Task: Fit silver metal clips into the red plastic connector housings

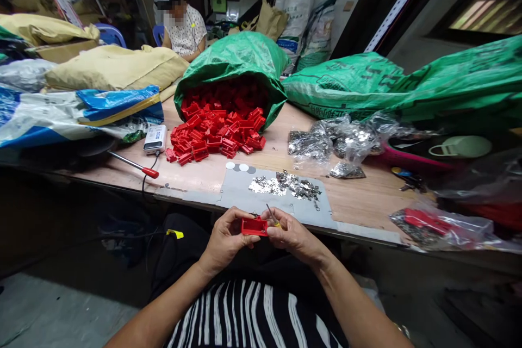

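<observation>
Close to my body, in front of the table edge, my left hand (227,236) grips one end of a small red plastic case (253,227) whose open side faces me. My right hand (294,236) steadies the other end and also has a thin metal-tipped tool with a yellow handle (278,224) between its fingers; the tip points up and left. Just beyond my hands, small flat silver metal pieces (267,186) lie scattered on a grey sheet (234,196). Farther back, similar red cases (212,138) spill out of a green sack (240,51).
Clear bags of metal parts (346,147) lie to the right. A white power bank (155,139) and a red-tipped rod (134,165) are on the left. Sacks (118,68) line the back and left. Across the table, a person (185,27) sits with head lowered.
</observation>
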Demonstrator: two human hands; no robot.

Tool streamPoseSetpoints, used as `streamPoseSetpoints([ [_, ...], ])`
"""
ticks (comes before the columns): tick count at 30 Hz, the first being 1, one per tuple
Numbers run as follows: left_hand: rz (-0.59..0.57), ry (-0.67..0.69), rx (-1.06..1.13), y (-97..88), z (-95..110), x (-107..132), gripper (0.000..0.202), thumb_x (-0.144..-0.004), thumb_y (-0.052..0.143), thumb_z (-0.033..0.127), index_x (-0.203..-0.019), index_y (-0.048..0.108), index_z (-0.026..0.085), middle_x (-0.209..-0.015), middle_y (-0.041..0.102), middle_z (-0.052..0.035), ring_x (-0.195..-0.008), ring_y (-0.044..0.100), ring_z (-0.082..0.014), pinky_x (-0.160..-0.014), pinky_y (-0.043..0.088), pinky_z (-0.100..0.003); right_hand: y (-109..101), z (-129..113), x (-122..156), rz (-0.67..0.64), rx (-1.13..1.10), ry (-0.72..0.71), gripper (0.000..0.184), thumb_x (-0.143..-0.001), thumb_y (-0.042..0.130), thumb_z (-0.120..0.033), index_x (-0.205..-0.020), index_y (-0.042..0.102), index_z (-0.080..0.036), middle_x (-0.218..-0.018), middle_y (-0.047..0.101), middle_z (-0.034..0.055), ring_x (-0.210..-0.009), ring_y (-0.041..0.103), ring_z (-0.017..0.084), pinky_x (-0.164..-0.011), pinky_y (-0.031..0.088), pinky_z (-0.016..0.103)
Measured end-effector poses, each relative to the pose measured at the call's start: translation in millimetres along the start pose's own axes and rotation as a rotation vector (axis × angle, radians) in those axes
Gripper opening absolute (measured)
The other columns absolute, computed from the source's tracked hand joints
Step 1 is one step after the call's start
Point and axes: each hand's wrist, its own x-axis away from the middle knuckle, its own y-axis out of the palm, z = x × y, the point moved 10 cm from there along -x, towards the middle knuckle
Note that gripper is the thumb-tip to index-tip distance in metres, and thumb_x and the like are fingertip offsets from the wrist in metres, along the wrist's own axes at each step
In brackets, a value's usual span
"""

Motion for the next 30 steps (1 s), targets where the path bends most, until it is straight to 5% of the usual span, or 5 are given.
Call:
streamPoseSetpoints([
  [6, -0.026, -0.179, 0.179, 7.4, -20, 1, 0.035, -0.064, 0.082, 0.023, -0.092, 0.063, 0.015, -0.083, 0.07, -0.0036, -0.073, 0.063, -0.0143, -0.061, 0.053, -0.024, -65, -54, 0, 0.501, 0.783, -0.246, 0.018, -0.084, 0.058, -0.037, -0.089, 0.062, -0.021, -0.086, 0.065, 0.0032, -0.074, 0.057, 0.017, -0.067, 0.041, 0.029],
  [9, -0.05, -0.185, 0.214, 11.0, -21, 1, 0.032, -0.069, 0.079, 0.023, -0.094, 0.062, 0.015, -0.087, 0.069, -0.0042, -0.076, 0.064, -0.0142, -0.068, 0.055, -0.026, -69, -71, -12, 0.571, 1.135, -0.294, 0.011, -0.086, 0.051, -0.024, -0.088, 0.061, -0.021, -0.09, 0.068, 0.0051, -0.084, 0.061, 0.02, -0.076, 0.042, 0.031],
  [14, -0.048, -0.196, 0.291, 8.3, -21, 0, 0.031, -0.073, 0.077, 0.022, -0.098, 0.06, 0.016, -0.091, 0.069, -0.0043, -0.08, 0.065, -0.0144, -0.076, 0.055, -0.029, -62, -71, -35, 0.615, 1.405, -0.215, 0.009, -0.088, 0.05, -0.021, -0.087, 0.059, -0.02, -0.09, 0.067, 0.007, -0.082, 0.061, 0.021, -0.073, 0.04, 0.03],
  [22, 0.015, -0.226, 0.316, -4.4, -26, -3, 0.044, -0.07, 0.078, 0.024, -0.112, 0.063, 0.019, -0.098, 0.068, -0.0053, -0.088, 0.064, -0.0169, -0.081, 0.055, -0.031, -62, -73, -47, 0.654, 1.409, -0.199, 0.007, -0.085, 0.053, -0.02, -0.081, 0.058, -0.021, -0.085, 0.066, 0.0051, -0.076, 0.059, 0.019, -0.067, 0.038, 0.029],
  [30, 0.062, -0.219, 0.414, -7.2, -13, -10, 0.048, -0.071, 0.076, 0.024, -0.115, 0.058, 0.023, -0.096, 0.066, -0.0038, -0.092, 0.067, -0.0211, -0.081, 0.055, -0.036, -70, -83, -26, 0.603, 1.024, -0.273, 0.012, -0.086, 0.054, -0.032, -0.086, 0.059, -0.021, -0.081, 0.066, 0.0023, -0.072, 0.058, 0.018, -0.068, 0.041, 0.029],
])
